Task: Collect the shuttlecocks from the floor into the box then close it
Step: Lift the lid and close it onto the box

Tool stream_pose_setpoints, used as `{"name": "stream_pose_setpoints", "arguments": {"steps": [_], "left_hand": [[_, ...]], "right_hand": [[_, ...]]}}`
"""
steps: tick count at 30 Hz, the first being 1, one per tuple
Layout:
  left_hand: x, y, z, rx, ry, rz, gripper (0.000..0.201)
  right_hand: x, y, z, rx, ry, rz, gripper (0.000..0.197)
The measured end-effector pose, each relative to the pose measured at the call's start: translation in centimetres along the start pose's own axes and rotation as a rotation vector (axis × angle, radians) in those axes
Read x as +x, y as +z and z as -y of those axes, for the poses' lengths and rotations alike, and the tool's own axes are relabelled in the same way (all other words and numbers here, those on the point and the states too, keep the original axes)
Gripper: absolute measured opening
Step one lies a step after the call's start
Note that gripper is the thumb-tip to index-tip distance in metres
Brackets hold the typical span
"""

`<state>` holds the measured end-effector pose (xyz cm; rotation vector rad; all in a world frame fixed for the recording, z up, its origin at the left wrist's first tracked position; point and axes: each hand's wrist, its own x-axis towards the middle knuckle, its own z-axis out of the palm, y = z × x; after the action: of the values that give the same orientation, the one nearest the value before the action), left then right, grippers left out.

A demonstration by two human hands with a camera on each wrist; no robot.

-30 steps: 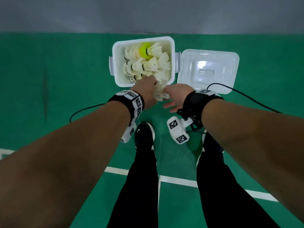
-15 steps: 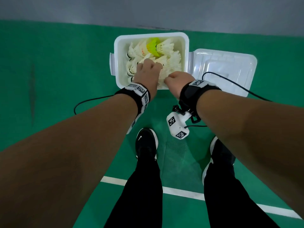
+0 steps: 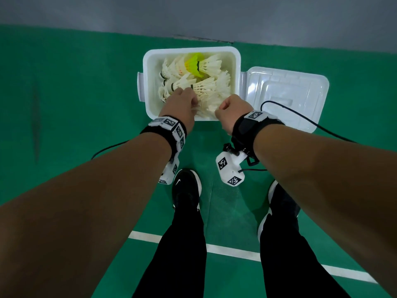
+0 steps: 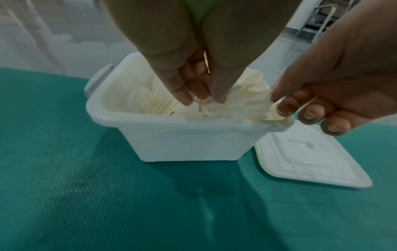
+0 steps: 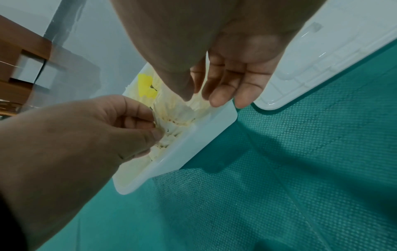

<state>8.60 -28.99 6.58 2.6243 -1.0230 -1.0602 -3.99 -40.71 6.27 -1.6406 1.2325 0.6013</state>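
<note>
While both hands point(image 3: 181, 104) pinch shuttlecocks point(image 3: 206, 87) at the box point(image 3: 150, 67) rim, fingers point(image 4: 182, 95) clamped, feathers may spill out.

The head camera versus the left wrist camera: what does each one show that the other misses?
Only the head view shows the yellow shuttlecock at the far end of the box, the shoes and the white floor line. Only the left wrist view shows the left hand fingertips touching the white shuttlecocks and the right hand fingers curled. Both show the lid lying beside the box.
</note>
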Motion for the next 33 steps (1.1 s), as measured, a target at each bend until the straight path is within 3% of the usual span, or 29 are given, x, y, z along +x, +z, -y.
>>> {"name": "stream_pose_setpoints", "arguments": {"steps": [6,9,11,13,16,19,23,25,30,33], "left_hand": [[-0.6,0.3,-3.5,0.027,-0.094,-0.098,0.031],[-1.5,1.1,-7.2,-0.052,-0.005,-0.171,0.032],[-1.4,2.0,-10.6,-0.136,0.074,-0.106,0.028],[-0.9,3.5,-13.9,-0.154,0.147,0.046,0.025],[0.4,7.4,-17.5,-0.127,0.215,0.212,0.021],[2.6,11.2,-18.9,-0.062,0.03,0.241,0.039],[5.2,14.6,-18.6,0.047,-0.258,0.222,0.049],[6.3,15.3,-17.8,0.099,-0.312,0.23,0.055],[8.6,16.1,-16.2,0.129,-0.354,0.186,0.081],[7.7,15.4,-17.0,0.077,-0.35,0.217,0.058]], "right_hand": [[0.3,-1.7,-2.0,0.098,0.076,-0.004,0.016],[0.5,-3.4,-4.4,0.2,0.146,-0.048,0.023],[1.1,-4.7,-6.6,0.271,0.202,-0.087,0.02],[2.0,-6.1,-9.3,0.289,0.261,-0.073,0.013],[2.8,-8.3,-13.4,0.288,0.321,-0.113,0.024],[3.5,-10.1,-17.2,0.253,0.374,-0.211,0.013],[5.6,-11.9,-21.1,0.184,0.442,-0.315,0.013],[6.7,-12.5,-22.1,0.208,0.472,-0.343,0.037],[8.4,-13.4,-22.7,0.234,0.484,-0.262,0.06],[8.4,-13.2,-22.4,0.217,0.52,-0.27,0.066]]}}
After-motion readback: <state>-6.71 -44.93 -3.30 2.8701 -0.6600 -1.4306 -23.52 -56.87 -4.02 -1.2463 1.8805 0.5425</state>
